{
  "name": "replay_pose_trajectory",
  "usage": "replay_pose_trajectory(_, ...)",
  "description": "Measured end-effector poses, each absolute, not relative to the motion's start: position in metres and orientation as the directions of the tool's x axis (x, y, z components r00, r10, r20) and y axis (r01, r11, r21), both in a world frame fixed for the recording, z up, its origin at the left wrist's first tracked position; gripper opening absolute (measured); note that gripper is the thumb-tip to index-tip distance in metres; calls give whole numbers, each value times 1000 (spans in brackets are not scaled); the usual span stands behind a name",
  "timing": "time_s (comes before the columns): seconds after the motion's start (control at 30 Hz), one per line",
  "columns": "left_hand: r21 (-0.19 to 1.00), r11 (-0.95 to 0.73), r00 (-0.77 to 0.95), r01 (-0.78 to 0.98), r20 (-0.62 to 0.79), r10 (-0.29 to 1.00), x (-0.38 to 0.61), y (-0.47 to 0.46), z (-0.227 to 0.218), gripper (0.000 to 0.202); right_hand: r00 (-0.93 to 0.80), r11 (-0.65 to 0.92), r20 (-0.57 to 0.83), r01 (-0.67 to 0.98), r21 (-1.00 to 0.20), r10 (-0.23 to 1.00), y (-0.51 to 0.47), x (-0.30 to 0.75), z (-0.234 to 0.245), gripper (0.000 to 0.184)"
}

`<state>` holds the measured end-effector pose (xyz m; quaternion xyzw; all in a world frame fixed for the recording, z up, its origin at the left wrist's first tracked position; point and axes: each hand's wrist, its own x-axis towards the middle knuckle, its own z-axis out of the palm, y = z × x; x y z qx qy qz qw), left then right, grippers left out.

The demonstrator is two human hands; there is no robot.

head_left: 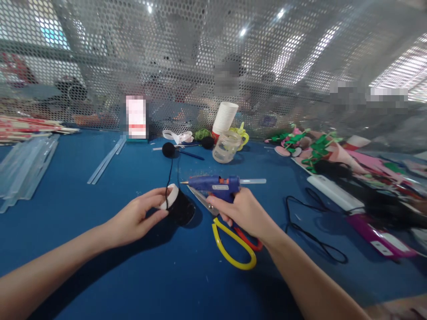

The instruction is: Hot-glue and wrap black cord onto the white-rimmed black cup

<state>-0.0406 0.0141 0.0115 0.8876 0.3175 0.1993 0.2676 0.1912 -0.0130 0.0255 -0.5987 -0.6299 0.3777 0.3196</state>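
My left hand (138, 218) pinches a small cup wrapped in black yarn (178, 205), tipped on its side with its white rim toward me. A black thread (169, 173) runs from it to a black yarn ball (168, 149) farther back. My right hand (243, 212) grips a blue glue gun (215, 184) with its nozzle pointing left toward the cup and a clear glue stick poking out of its back. Under that hand lie scissors (233, 246) with yellow and red handles.
The table is blue (100, 284). Clear glue sticks (23, 171) lie at left. A stack of white paper cups (225, 117) and a glass jar (227, 146) stand at the back. Pink and green craft pieces (320, 151), a white bar (335, 192) and a black cord (313, 235) lie at right. A perforated metal screen (200, 58) closes off the back.
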Motion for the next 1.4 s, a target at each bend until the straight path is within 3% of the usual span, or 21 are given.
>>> replay_pose_trajectory(0.2,564,-677,724,472,191,663,-39,11,14,16,138,-133,-100,253,-958,985,16,209,10,22)
replay_pose_trajectory(0.5,479,-723,734,498,210,646,-38,6,22,14,242,-226,-117,496,-838,963,53,217,-16,34)
replay_pose_trajectory(0.63,437,-746,747,503,215,629,-38,4,22,12,272,-171,9,630,-758,962,56,214,-10,27)
replay_pose_trajectory(0.73,395,-766,761,507,211,613,-39,4,21,12,195,-58,105,684,-727,975,51,199,4,25)
replay_pose_trajectory(0.87,367,-786,782,498,201,589,-38,4,20,12,-68,90,61,633,-769,996,41,163,18,40)
replay_pose_trajectory(0.97,351,-802,796,483,204,569,-38,3,20,12,-398,66,-89,359,-931,913,39,137,19,44)
replay_pose_trajectory(1.03,350,-805,801,479,201,564,-38,3,20,11,-428,70,-31,219,-973,903,39,128,18,35)
replay_pose_trajectory(1.17,422,-762,782,491,172,599,-38,5,21,12,-256,182,163,53,-982,953,36,134,22,23)
replay_pose_trajectory(1.4,699,-545,705,463,83,705,-37,9,23,20,-92,183,172,126,-975,981,16,159,27,21)
